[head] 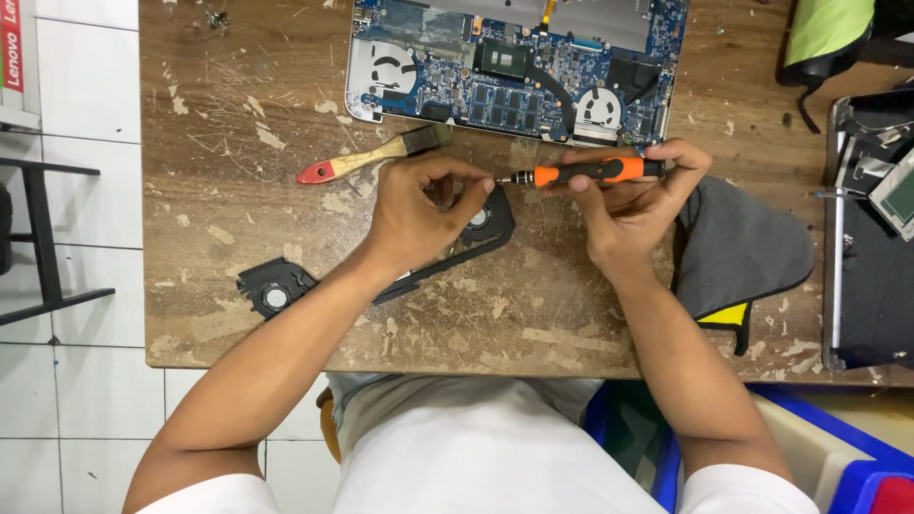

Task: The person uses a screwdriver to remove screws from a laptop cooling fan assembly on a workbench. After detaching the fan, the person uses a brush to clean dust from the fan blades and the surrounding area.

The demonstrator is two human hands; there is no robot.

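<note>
Gripping one orange screwdriver (590, 172), right hand (624, 205); left hand (414, 214) fingers pinching its tip; two fans (276, 288).

A: Opened laptop (519, 67): rear part cut off by the top edge. Small screws (217, 18) on the tabletop (238, 238) too small to count.

B: Left hand (419, 214) covers the middle of the black fan assembly (381, 262); whatever its fingertips pinch is hidden. Screwdriver (581, 172) tip too small to tell the bit type.

A: Right hand (624, 205) hides part of the grey cloth (743, 247). Green object (824, 33) and metal case (871, 228) run off the frame.
</note>
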